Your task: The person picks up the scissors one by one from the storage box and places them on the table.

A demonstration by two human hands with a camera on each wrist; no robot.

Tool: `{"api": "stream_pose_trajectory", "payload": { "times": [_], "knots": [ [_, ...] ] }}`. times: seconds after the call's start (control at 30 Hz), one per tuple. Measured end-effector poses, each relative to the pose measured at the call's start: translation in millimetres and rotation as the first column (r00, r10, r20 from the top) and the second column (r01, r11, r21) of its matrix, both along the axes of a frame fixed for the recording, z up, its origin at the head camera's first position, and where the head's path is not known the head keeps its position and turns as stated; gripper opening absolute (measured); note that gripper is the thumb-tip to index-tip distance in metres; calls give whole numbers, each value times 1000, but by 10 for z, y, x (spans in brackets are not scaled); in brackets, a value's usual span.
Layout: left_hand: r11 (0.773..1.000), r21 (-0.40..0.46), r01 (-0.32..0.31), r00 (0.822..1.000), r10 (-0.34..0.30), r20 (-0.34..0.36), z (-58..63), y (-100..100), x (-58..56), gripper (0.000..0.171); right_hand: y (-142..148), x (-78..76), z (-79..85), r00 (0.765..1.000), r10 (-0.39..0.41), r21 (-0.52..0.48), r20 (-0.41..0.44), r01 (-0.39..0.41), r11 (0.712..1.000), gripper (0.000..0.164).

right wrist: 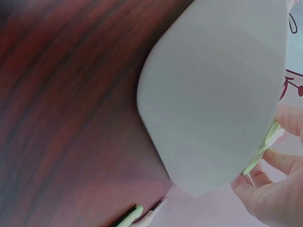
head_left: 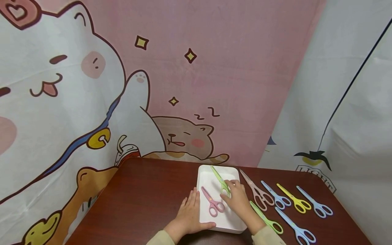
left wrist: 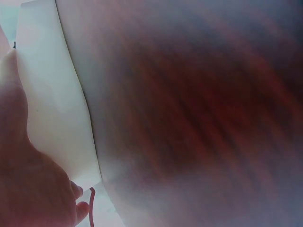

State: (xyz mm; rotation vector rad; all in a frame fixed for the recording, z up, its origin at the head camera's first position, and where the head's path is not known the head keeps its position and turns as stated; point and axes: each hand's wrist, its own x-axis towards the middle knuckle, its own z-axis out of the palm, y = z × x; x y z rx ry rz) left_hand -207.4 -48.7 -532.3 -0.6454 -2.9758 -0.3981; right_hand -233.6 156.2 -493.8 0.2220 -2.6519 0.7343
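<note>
A white tray lies on the dark table. Inside it, small pink scissors lie with their handles toward the front. My right hand pinches light green scissors by the handle end over the tray, blades pointing to the back. In the right wrist view those green scissors show between my thumb and fingers, past the tray's rim. My left hand rests against the tray's left side, fingers straight, thumb along the front edge. In the left wrist view the hand lies along the white tray wall.
On the table right of the tray lie pinkish scissors, green scissors, yellow scissors and several blue scissors. The bare brown tabletop extends left. A printed cat curtain hangs behind.
</note>
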Motion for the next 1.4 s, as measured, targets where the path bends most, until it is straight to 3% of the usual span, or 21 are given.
{"api": "stream_pose_trajectory", "payload": {
  "times": [0.43, 0.87, 1.0, 1.17, 1.4],
  "knots": [
    [1000, -3, 10, 1000, -10, -2, 71, 4, 22, 127, 285, 30, 24, 1000, 2, 2, -11, -2, 1000, 55],
    [1000, -26, 12, 1000, -12, -4, 83, 10, 23, 127, 617, 89, 12, 998, -48, 41, 41, 46, 998, 57],
    [999, -47, 7, 1000, -7, 4, 91, 2, 22, 127, 720, 117, 8, 998, -56, 46, 21, 55, 997, 58],
    [998, -58, 8, 1000, -8, -2, 27, -2, -5, 128, 848, 154, 3, 999, -43, 44, 6, 42, 998, 59],
    [998, -55, 11, 999, -14, -45, -87, 1, -39, 129, 1033, 233, 47, 993, -63, 46, 102, 59, 997, 57]
  ]
}}
